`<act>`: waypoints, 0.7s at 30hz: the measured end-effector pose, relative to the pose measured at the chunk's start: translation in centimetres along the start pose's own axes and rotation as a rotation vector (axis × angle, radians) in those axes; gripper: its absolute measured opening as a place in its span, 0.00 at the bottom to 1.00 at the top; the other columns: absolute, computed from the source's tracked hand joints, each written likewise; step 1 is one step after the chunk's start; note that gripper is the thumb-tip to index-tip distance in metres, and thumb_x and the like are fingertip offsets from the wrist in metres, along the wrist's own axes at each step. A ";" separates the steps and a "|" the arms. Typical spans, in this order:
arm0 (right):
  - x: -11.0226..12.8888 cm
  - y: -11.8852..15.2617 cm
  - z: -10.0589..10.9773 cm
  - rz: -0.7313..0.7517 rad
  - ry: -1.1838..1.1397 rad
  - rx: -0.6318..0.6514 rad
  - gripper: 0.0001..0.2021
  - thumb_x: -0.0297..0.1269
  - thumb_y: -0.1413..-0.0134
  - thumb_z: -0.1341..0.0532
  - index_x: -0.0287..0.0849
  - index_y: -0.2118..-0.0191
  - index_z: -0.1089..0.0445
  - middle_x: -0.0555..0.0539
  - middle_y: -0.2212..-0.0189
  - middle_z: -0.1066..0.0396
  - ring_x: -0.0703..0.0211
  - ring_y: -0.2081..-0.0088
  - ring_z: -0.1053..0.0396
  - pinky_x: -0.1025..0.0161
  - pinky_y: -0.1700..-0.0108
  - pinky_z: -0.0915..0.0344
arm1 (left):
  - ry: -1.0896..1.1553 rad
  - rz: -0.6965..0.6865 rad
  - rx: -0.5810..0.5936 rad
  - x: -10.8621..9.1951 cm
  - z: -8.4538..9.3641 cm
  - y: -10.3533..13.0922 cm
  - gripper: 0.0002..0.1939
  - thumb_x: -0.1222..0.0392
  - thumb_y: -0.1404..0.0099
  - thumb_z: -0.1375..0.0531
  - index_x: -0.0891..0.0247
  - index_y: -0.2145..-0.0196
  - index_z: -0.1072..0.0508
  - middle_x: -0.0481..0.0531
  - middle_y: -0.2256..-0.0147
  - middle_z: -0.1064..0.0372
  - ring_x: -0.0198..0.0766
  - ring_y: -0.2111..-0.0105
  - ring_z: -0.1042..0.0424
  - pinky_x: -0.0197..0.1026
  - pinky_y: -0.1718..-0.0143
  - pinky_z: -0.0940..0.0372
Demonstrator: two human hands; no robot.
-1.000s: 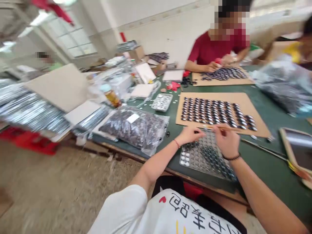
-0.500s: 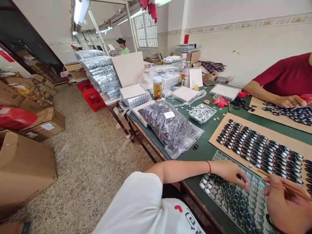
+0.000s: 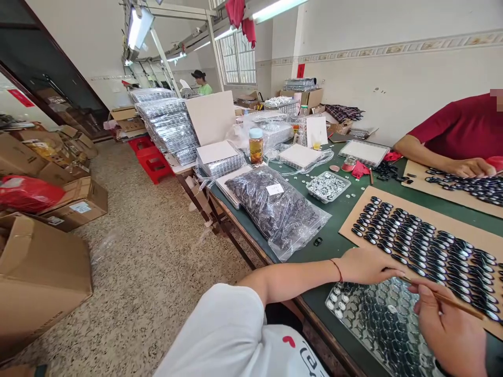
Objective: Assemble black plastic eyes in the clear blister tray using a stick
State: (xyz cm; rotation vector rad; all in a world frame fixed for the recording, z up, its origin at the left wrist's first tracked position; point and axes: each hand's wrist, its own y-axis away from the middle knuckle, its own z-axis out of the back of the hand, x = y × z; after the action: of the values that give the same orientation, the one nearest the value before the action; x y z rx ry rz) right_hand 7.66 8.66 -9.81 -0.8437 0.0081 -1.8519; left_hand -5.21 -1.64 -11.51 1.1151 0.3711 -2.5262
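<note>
My left hand [image 3: 367, 266], with a red cord at its wrist, reaches over the far edge of a clear moulded tray [image 3: 377, 314]. Its fingers are pinched together at the tip of a thin brown stick; whatever else they hold is too small to make out. The stick [image 3: 451, 299] is held in my right hand [image 3: 448, 324], above the tray's right part. Several round white pieces [image 3: 337, 299] sit in the tray's left corner. Just beyond, a brown board [image 3: 353, 222] carries rows of glossy black oval pieces [image 3: 412, 235] with pale centres.
A plastic bag of dark pieces [image 3: 275, 204] lies left of the board, near a tub of small white pieces [image 3: 328, 187] and a lidded jar [image 3: 256, 146]. Across the table a person in red [image 3: 456, 131] handles black pieces. Cartons [image 3: 39, 277] stand on the floor.
My left hand has closed its fingers and met the tip of the stick. My right hand has shifted left with the stick. The view has tilted slightly.
</note>
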 end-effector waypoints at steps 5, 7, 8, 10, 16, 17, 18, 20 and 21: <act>-0.6 0.2 -0.4 0.029 0.067 -0.023 0.10 0.50 0.49 0.56 0.56 0.69 0.42 0.43 0.77 0.31 0.41 0.74 0.34 0.49 0.76 0.40 | -0.218 -0.041 -0.010 0.8 -0.6 -0.3 0.18 0.50 0.36 0.54 0.60 0.61 0.29 0.51 0.65 0.30 0.39 0.66 0.33 0.35 0.81 0.50; -1.0 0.2 -0.6 0.056 0.088 -0.026 0.09 0.49 0.49 0.55 0.56 0.68 0.42 0.44 0.76 0.31 0.41 0.74 0.34 0.49 0.76 0.40 | -0.246 -0.027 -0.019 0.9 -0.7 -0.3 0.18 0.50 0.37 0.54 0.60 0.64 0.29 0.51 0.67 0.30 0.39 0.67 0.32 0.35 0.80 0.48; -1.2 0.2 -0.8 0.066 0.100 -0.029 0.09 0.49 0.49 0.55 0.56 0.67 0.43 0.44 0.75 0.30 0.41 0.73 0.33 0.50 0.76 0.40 | -0.262 -0.019 -0.023 1.0 -0.7 -0.2 0.18 0.50 0.37 0.54 0.60 0.65 0.29 0.51 0.68 0.30 0.39 0.67 0.32 0.36 0.79 0.48; -1.6 0.2 -1.0 0.073 0.112 -0.034 0.09 0.48 0.49 0.55 0.54 0.66 0.43 0.44 0.72 0.30 0.41 0.72 0.33 0.50 0.75 0.40 | -0.282 -0.007 -0.036 1.1 -0.6 -0.3 0.18 0.50 0.37 0.55 0.60 0.67 0.29 0.52 0.69 0.31 0.39 0.69 0.33 0.36 0.77 0.46; -2.0 -0.4 -1.1 -0.078 -0.092 -0.024 0.11 0.46 0.46 0.54 0.46 0.66 0.41 0.46 0.77 0.32 0.51 0.77 0.34 0.54 0.73 0.39 | -0.029 0.011 -0.055 1.4 0.3 -1.1 0.15 0.54 0.38 0.51 0.65 0.70 0.28 0.51 0.70 0.31 0.35 0.69 0.34 0.35 0.70 0.43; -2.0 -0.5 -1.0 -0.094 -0.151 -0.020 0.12 0.47 0.45 0.54 0.45 0.66 0.41 0.46 0.77 0.32 0.53 0.79 0.35 0.55 0.74 0.39 | 0.056 0.035 -0.043 1.5 0.6 -1.2 0.15 0.55 0.39 0.50 0.66 0.70 0.28 0.51 0.72 0.31 0.35 0.70 0.34 0.35 0.71 0.43; -2.1 -0.7 -0.8 -0.107 -0.202 -0.014 0.13 0.47 0.45 0.54 0.44 0.66 0.41 0.46 0.76 0.32 0.55 0.80 0.35 0.56 0.74 0.39 | 0.148 0.063 -0.016 1.4 0.8 -1.4 0.14 0.55 0.39 0.49 0.66 0.71 0.28 0.50 0.73 0.32 0.33 0.73 0.35 0.35 0.72 0.43; -2.1 -1.0 -0.5 -0.128 -0.275 0.000 0.14 0.48 0.44 0.53 0.43 0.66 0.40 0.45 0.75 0.31 0.57 0.82 0.37 0.58 0.77 0.40 | 0.343 0.128 0.041 1.3 1.1 -1.6 0.14 0.55 0.40 0.48 0.67 0.72 0.28 0.49 0.76 0.34 0.31 0.78 0.38 0.34 0.76 0.44; -2.1 -1.1 -0.4 -0.133 -0.301 0.003 0.15 0.49 0.44 0.53 0.43 0.65 0.40 0.45 0.75 0.32 0.58 0.82 0.37 0.59 0.78 0.40 | 0.429 0.166 0.047 1.3 1.2 -1.6 0.14 0.55 0.41 0.47 0.67 0.73 0.28 0.49 0.77 0.36 0.29 0.80 0.40 0.34 0.78 0.46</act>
State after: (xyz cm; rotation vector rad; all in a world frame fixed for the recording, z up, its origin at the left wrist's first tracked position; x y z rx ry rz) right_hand 7.00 10.69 -10.80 -1.1369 -0.2452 -1.8288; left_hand -7.49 -0.94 -11.51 1.6372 0.3115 -2.1523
